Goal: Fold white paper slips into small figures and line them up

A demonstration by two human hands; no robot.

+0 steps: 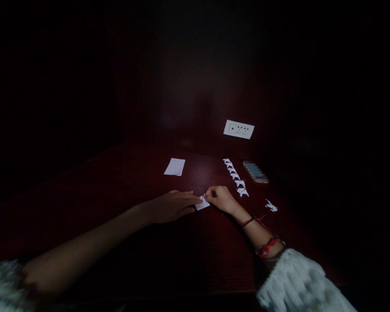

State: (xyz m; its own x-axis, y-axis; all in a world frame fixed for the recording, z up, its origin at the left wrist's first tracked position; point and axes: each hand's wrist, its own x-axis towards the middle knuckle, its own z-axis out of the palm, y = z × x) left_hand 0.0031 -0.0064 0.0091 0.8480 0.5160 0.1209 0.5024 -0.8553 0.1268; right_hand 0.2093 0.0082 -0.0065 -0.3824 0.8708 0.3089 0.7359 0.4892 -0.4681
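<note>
A small white paper piece [202, 203] lies on the dark red wooden table [195, 255] between my two hands. My left hand [173, 205] rests flat beside it, fingers stretched out and pressing its left edge. My right hand [220, 198] has its fingers curled in a pinch on the paper's right corner. Red bracelets circle my right wrist, and both arms wear white knitted sleeves.
A row of several small folded white paper shapes [236, 177] runs diagonally behind my right hand, with one more folded shape [271, 206] to the right. A blank paper slip [174, 167] lies farther back. A phone [255, 171] and a white wall socket [238, 129] sit at the rear. The surroundings are dark.
</note>
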